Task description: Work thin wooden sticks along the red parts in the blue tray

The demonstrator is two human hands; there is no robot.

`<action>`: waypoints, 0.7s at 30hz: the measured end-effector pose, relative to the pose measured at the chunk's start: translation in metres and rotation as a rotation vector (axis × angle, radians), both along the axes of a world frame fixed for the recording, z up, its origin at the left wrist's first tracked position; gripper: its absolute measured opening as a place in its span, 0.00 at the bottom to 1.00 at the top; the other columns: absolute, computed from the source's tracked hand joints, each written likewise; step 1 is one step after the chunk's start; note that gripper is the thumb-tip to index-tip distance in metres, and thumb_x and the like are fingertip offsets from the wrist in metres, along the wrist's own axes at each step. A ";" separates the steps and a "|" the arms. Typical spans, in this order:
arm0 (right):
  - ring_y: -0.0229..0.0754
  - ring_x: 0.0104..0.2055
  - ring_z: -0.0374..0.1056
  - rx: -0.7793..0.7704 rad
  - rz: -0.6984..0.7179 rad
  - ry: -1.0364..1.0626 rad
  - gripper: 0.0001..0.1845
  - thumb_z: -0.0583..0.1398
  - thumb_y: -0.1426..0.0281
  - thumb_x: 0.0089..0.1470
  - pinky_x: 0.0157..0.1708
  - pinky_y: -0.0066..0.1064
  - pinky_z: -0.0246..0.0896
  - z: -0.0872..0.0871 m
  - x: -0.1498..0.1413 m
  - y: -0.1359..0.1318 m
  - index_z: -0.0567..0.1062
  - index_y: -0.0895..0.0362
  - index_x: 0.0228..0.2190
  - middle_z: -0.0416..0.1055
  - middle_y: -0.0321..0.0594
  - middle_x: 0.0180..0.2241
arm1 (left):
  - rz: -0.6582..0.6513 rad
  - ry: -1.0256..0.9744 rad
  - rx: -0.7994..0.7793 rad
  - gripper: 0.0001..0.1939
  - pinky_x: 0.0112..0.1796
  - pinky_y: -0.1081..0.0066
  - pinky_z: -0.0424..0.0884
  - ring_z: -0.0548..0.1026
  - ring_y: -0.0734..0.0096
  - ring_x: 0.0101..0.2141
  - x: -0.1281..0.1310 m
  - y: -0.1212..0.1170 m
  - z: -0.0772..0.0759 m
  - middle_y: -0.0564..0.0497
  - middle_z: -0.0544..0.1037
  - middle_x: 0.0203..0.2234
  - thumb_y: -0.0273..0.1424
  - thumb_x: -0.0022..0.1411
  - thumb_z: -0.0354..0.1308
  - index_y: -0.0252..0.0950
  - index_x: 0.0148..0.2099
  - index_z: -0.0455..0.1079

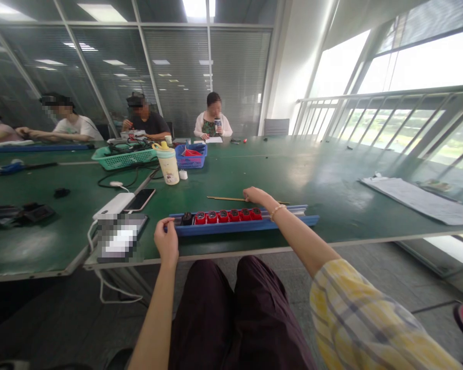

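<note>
A long blue channel (231,228) lies along the near edge of the green table (324,180). Inside it runs a row of several red square pieces with dark round tops (223,216), and one black piece (186,219) sits at the left end. My left hand (166,237) is closed around the channel's left end, the thumb on its upper edge. Just beyond the channel, the closed fingers of my right hand (257,196) are on a thin wooden stick (226,198); its middle is hidden by the hand. My right forearm crosses above the channel.
Left of the channel are a phone (140,200), a white power strip (113,205) and a blurred-out device (119,239). Behind stand a cream tumbler (168,167), a green basket (119,160) and a blue basket (193,162). A clipboard (416,198) lies right. Several people sit across the table.
</note>
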State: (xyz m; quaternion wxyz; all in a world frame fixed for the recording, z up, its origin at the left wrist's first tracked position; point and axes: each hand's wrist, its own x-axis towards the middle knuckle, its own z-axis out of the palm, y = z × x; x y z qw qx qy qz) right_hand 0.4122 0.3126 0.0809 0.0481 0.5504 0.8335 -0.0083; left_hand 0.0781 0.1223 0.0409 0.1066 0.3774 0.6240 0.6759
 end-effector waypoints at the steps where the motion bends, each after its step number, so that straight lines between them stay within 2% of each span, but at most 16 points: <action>1: 0.45 0.48 0.75 -0.007 -0.001 -0.009 0.12 0.62 0.72 0.59 0.42 0.25 0.65 -0.001 -0.001 -0.001 0.78 0.59 0.45 0.78 0.48 0.46 | -0.003 0.004 -0.001 0.10 0.47 0.64 0.67 0.73 0.64 0.39 0.000 -0.001 0.000 0.52 0.77 0.33 0.37 0.55 0.53 0.40 0.35 0.73; 9: 0.49 0.50 0.75 -0.087 -0.039 -0.085 0.15 0.59 0.71 0.62 0.45 0.28 0.67 -0.001 -0.016 -0.008 0.80 0.68 0.44 0.77 0.60 0.46 | -0.002 0.028 -0.012 0.10 0.48 0.65 0.67 0.74 0.65 0.40 -0.004 -0.007 -0.001 0.52 0.78 0.34 0.36 0.56 0.52 0.40 0.35 0.73; 13: 0.50 0.53 0.74 -0.098 -0.050 -0.087 0.17 0.58 0.71 0.62 0.47 0.29 0.67 0.001 -0.019 -0.013 0.77 0.70 0.47 0.76 0.62 0.48 | -0.007 0.020 -0.012 0.09 0.48 0.65 0.68 0.74 0.66 0.40 -0.005 -0.008 -0.001 0.52 0.78 0.34 0.35 0.57 0.52 0.40 0.35 0.73; 17: 0.48 0.54 0.73 -0.081 -0.050 -0.073 0.21 0.56 0.72 0.64 0.46 0.28 0.67 0.002 -0.017 -0.021 0.71 0.71 0.55 0.74 0.63 0.51 | 0.000 0.028 -0.010 0.09 0.48 0.65 0.68 0.74 0.66 0.40 -0.006 -0.008 -0.002 0.52 0.78 0.34 0.35 0.57 0.52 0.40 0.35 0.73; 21: 0.50 0.55 0.73 -0.093 -0.042 -0.097 0.20 0.56 0.73 0.64 0.47 0.29 0.67 0.005 -0.019 -0.025 0.72 0.72 0.53 0.74 0.62 0.51 | 0.006 0.035 -0.007 0.09 0.48 0.65 0.68 0.74 0.66 0.40 -0.007 -0.007 -0.003 0.52 0.78 0.34 0.35 0.57 0.52 0.40 0.35 0.73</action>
